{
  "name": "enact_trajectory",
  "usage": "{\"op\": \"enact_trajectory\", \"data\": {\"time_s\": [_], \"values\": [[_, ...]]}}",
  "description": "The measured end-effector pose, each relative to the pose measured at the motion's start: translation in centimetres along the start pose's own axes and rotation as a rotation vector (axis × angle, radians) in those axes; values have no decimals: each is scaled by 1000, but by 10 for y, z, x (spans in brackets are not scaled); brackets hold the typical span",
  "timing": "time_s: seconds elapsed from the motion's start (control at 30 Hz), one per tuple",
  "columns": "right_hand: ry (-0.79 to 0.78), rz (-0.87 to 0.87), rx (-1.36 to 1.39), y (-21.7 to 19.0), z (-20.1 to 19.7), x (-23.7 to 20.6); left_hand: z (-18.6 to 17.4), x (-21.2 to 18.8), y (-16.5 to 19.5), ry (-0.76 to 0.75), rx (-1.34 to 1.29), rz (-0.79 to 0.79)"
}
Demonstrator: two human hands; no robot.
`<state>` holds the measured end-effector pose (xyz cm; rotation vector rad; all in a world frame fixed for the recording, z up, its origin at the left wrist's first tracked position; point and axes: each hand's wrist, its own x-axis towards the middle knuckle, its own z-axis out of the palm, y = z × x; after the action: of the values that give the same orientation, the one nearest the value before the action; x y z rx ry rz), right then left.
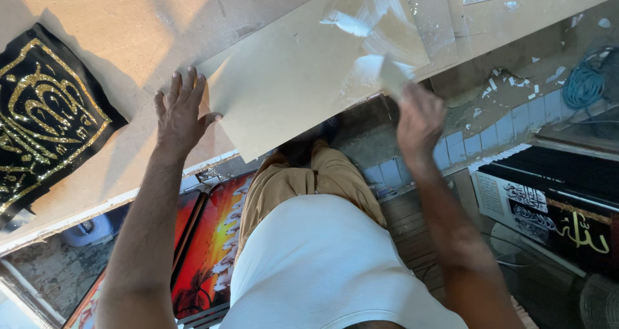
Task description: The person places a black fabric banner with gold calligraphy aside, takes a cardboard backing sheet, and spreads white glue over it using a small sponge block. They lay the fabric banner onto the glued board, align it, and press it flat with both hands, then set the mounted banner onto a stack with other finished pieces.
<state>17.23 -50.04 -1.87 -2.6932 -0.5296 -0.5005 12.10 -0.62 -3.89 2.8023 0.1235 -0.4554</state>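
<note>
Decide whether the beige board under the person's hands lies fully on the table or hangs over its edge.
Hanging over. The beige board has its near corner past the table edge, above the trousers, while the left hand presses it flat.

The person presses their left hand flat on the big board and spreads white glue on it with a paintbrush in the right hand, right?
Not quite. The head view shows no paintbrush: the right hand holds a small flat scraper card, spreading the white glue. The rest stands: the left hand lies flat on the big beige board.
</note>
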Motion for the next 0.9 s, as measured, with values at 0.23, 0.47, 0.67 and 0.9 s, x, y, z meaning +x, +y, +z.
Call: {"op": "enact_trajectory", "data": {"time_s": [0.23, 0.47, 0.67, 0.9], "values": [[-103, -23, 32, -93, 12, 35, 16, 11, -16, 45, -34, 95], [-275, -379, 415, -243, 14, -6, 25, 5, -34, 106, -145, 132], [-168, -211, 83, -237, 35, 22, 29, 1, -45, 171, -193, 184], [-125, -221, 434, -208, 43, 33, 28, 3, -46, 131, -202, 186]]}}
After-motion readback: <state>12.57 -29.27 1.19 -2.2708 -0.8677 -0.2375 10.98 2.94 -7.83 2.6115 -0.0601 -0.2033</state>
